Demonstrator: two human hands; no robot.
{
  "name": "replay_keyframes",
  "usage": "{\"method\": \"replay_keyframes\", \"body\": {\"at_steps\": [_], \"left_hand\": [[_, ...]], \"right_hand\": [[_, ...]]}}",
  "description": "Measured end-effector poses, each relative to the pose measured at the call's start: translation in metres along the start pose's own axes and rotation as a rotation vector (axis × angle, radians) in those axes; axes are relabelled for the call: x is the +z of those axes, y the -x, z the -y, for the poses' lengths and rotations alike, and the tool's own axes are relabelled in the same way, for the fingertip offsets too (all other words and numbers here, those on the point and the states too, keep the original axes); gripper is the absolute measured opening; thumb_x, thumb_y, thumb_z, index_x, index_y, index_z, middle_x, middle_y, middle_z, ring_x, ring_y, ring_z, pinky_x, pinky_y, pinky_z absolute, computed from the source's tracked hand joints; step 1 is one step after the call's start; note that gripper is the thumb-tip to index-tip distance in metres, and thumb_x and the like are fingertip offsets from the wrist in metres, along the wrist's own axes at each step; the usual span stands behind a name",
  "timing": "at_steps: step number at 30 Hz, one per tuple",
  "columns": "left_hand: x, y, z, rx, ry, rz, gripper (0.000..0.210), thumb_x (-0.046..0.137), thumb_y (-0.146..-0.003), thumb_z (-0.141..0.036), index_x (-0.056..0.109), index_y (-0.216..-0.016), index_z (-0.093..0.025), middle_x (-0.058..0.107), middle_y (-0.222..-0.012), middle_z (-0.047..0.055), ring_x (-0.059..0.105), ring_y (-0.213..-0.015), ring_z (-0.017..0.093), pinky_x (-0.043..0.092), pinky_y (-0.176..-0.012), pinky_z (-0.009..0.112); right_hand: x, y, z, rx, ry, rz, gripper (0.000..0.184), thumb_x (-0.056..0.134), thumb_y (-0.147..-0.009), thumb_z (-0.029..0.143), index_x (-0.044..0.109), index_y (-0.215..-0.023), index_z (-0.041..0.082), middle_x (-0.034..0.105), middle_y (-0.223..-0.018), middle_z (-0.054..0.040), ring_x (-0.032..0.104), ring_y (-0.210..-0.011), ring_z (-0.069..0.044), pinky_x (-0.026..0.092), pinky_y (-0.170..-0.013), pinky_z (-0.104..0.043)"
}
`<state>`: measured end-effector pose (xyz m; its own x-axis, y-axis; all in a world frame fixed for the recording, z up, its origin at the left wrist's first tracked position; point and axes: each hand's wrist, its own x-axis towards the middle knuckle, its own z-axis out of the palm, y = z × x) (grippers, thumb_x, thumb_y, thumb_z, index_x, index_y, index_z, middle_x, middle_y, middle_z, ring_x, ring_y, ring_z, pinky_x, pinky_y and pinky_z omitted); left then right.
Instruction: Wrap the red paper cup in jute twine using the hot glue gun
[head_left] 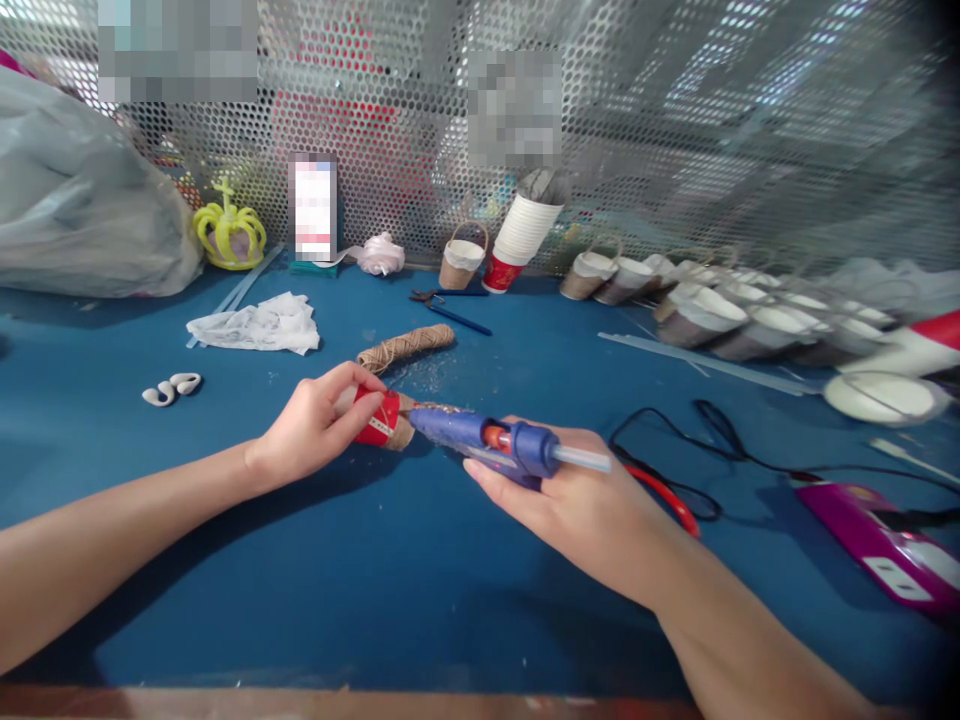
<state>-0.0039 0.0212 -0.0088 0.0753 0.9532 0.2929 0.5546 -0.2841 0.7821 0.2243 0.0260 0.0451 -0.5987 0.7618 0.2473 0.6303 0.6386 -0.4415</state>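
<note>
Right now the cup (pixel 382 425) lies on its side near the middle of the frame, a little left of centre, and the left hand (pixel 319 420) has it from the left, thumb and fingers closed around the red part. Its long axis runs across the frame, roughly left to right with a slight dip, so its brown end points toward the glue gun (pixel 450 428). That gun is gripped in the right hand (pixel 581 490), fingers wrapped round the handle, and its nozzle comes in from the right, almost in line with the cup. The nozzle sits right by the brown end; whether it touches, I cannot tell from where I stand. The left hand is the nearer of the two, being on the cup itself, while the right reaches it only through the gun.

As for looks, the cup is bright red in its middle, with a pale strip bearing dark marks, and a rough brown wrap at its right end. Something whitish shows at the left, partly behind the fingers; which end is the mouth is unclear. Just above it, in the centre of the frame, rests a roll of twine (pixel 409 347), tilted up to the right.
</note>
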Motion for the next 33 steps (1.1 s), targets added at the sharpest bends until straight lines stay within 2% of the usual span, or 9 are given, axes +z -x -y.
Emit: {"method": "replay_keyframes", "body": {"at_steps": [4, 12, 18, 23, 27, 33], "left_hand": [[0.0006, -0.0001, -0.0017, -0.004, -0.004, -0.005, 0.016, 0.049, -0.084, -0.028, 0.057, -0.087, -0.015, 0.064, -0.071, 0.000, 0.054, -0.057, 0.010, 0.040, -0.051, 0.018], [0.0010, 0.0001, -0.0016, -0.035, -0.008, -0.010, 0.016, 0.048, -0.084, -0.029, 0.056, -0.086, -0.015, 0.062, -0.069, 0.000, 0.051, -0.056, 0.009, 0.040, -0.053, 0.019], [0.0013, -0.0009, -0.0012, -0.035, -0.001, -0.010, 0.016, 0.049, -0.084, -0.029, 0.056, -0.085, -0.015, 0.062, -0.069, -0.001, 0.050, -0.056, 0.009, 0.040, -0.053, 0.019], [0.0016, -0.0009, -0.0014, -0.036, -0.009, -0.014, 0.016, 0.048, -0.084, -0.029, 0.057, -0.085, -0.015, 0.062, -0.072, 0.000, 0.051, -0.058, 0.009, 0.040, -0.054, 0.019], [0.0015, -0.0008, -0.0009, -0.032, -0.012, -0.019, 0.017, 0.048, -0.084, -0.029, 0.057, -0.085, -0.015, 0.062, -0.070, 0.000, 0.050, -0.057, 0.009, 0.039, -0.053, 0.019], [0.0011, -0.0004, 0.0000, -0.033, -0.017, -0.016, 0.017, 0.048, -0.084, -0.029, 0.057, -0.086, -0.015, 0.062, -0.071, 0.000, 0.050, -0.057, 0.009, 0.039, -0.052, 0.019]], "right_hand": [[0.0005, 0.0016, -0.0011, -0.099, 0.075, -0.023, 0.017, 0.051, -0.081, 0.020, 0.053, -0.064, 0.020, 0.056, -0.055, 0.0006, 0.051, -0.047, -0.012, 0.042, -0.049, -0.024], [0.0003, 0.0014, 0.0023, -0.192, 0.096, -0.040, 0.017, 0.052, -0.079, 0.015, 0.050, -0.063, 0.020, 0.055, -0.055, 0.0008, 0.052, -0.047, -0.012, 0.041, -0.048, -0.023], [-0.0002, 0.0010, 0.0042, -0.192, 0.084, -0.052, 0.019, 0.052, -0.079, 0.012, 0.046, -0.062, 0.020, 0.053, -0.053, 0.0026, 0.049, -0.044, -0.010, 0.040, -0.047, -0.021], [0.0013, 0.0025, 0.0021, -0.257, 0.145, -0.077, 0.020, 0.050, -0.081, 0.015, 0.047, -0.062, 0.020, 0.053, -0.054, 0.0013, 0.051, -0.047, -0.012, 0.040, -0.049, -0.023], [0.0026, 0.0046, 0.0013, -0.222, 0.142, -0.073, 0.020, 0.050, -0.083, 0.018, 0.048, -0.063, 0.020, 0.053, -0.055, 0.0016, 0.050, -0.046, -0.011, 0.040, -0.049, -0.024], [0.0018, 0.0046, 0.0027, -0.116, 0.065, 0.015, 0.021, 0.051, -0.081, 0.019, 0.044, -0.062, 0.021, 0.052, -0.054, 0.0024, 0.046, -0.045, -0.011, 0.040, -0.048, -0.023]]}}
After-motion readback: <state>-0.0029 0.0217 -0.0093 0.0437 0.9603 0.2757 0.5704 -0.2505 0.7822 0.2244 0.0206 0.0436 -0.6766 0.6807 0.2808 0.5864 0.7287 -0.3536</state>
